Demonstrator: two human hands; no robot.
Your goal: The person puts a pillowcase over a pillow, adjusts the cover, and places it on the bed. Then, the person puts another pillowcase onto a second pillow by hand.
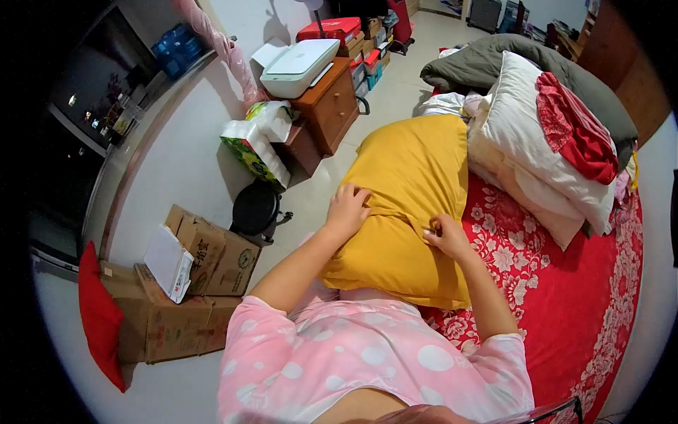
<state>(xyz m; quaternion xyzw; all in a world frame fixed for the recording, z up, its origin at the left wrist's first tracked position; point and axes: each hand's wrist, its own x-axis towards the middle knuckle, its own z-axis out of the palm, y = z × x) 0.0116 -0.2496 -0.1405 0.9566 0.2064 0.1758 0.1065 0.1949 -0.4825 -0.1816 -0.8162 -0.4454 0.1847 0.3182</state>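
A plump yellow pillow (417, 152) lies across my lap and the bed's edge. Its pillowcase has a raised fold running across the middle, between my two hands. My left hand (348, 210) is closed at the left end of this fold, fingers curled into the fabric. At the right end, my right hand (446, 237) has its thumb and fingers bent together on the pillowcase cloth; the exact pinch point is partly hidden.
Right of the pillow spreads a red floral bedsheet (558, 297). Behind it are stacked white pillows (522, 134), a red cloth (575, 131) and a dark grey quilt (487, 60). A black stool (256, 208), cardboard boxes (187, 321) and a cabinet (332, 106) with a printer (300, 67) stand left.
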